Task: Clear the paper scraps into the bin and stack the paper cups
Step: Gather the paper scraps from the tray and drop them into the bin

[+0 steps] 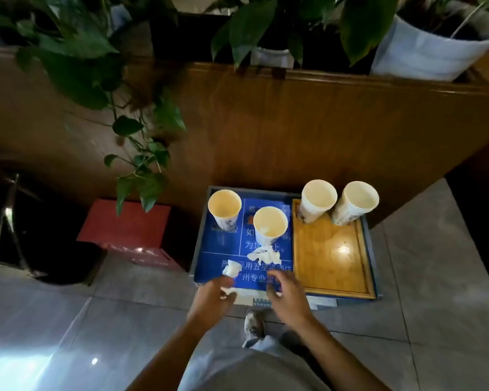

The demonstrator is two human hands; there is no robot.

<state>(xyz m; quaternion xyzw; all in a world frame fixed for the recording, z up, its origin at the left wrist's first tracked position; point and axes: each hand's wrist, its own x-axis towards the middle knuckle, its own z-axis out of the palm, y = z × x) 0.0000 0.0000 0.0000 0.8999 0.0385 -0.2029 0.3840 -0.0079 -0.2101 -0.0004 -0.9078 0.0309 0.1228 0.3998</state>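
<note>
Several white paper cups stand upright on a low table: one (224, 209) at the back left of a blue printed mat (218, 266), one (270, 224) in the mat's middle, and two (318, 200) (354, 202) at the back of a wooden tray (333, 266). A crumpled white paper scrap (264, 255) lies on the mat in front of the middle cup. My left hand (213, 299) is closed on another white scrap (231, 270) at the mat's front edge. My right hand (287, 294) hovers over the mat's front edge, fingers curled and apart, holding nothing.
A dark bin (65, 261) stands on the tiled floor at the left, next to a red box (127, 230). A wooden partition (294, 122) rises behind the table, with potted plants (432, 43) on top and leaves (141, 170) hanging down at the left. My shoe (253, 324) is under the table's front edge.
</note>
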